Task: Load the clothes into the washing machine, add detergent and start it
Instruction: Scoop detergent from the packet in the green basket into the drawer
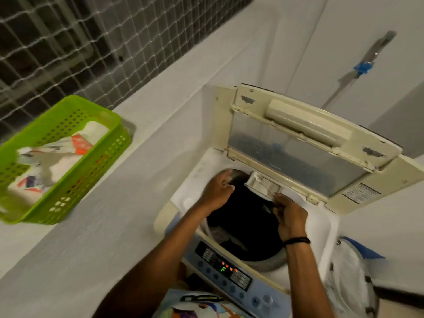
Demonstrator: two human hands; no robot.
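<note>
While the drawer point(261, 184) is pinched by the right hand point(291, 216), soap should be tipped slowly; the left hand's point(218, 191) hold cannot be told.

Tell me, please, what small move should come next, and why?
Probably move the left hand to the green basket for a printed packet, likely detergent: dark clothes already lie in the drum, the panel is lit, and the right hand holds the pulled-out detergent drawer.
</note>
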